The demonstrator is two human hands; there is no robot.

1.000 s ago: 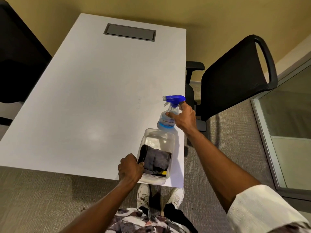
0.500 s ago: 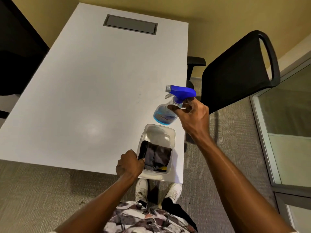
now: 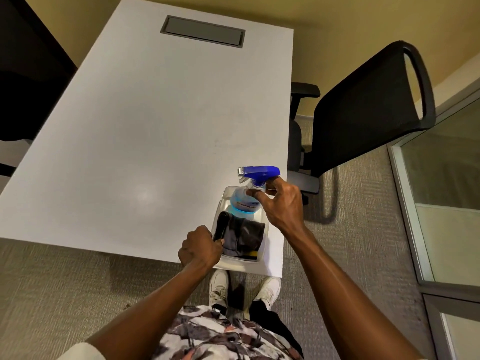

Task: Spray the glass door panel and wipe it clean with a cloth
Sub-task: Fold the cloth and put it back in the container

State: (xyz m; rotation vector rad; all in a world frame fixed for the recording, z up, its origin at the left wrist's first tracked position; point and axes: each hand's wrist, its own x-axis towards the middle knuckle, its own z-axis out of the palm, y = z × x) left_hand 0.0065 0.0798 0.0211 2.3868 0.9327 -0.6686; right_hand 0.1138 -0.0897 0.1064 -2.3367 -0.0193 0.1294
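Note:
A clear spray bottle (image 3: 245,201) with blue liquid and a blue trigger head is gripped at the neck by my right hand (image 3: 283,206). Its base sits inside the far end of a clear plastic bin (image 3: 225,197). The bin stands at the near right corner of the white table (image 3: 145,126). A dark grey cloth (image 3: 244,236) lies folded in the bin's near half, over something yellow. My left hand (image 3: 200,248) is closed on the bin's left rim, touching the cloth's black rolled edge. The glass door panel (image 3: 446,178) stands at the right edge.
A black mesh office chair (image 3: 363,113) stands between the table's right side and the glass panel. A grey cable hatch (image 3: 202,32) is set in the table's far end. A dark chair (image 3: 23,87) is at the left. Grey carpet (image 3: 363,242) covers the floor.
My right hand lifted the spray bottle off the table beyond the bin, then brought it toward me and down into the bin's far end. My left hand stayed on the bin's rim.

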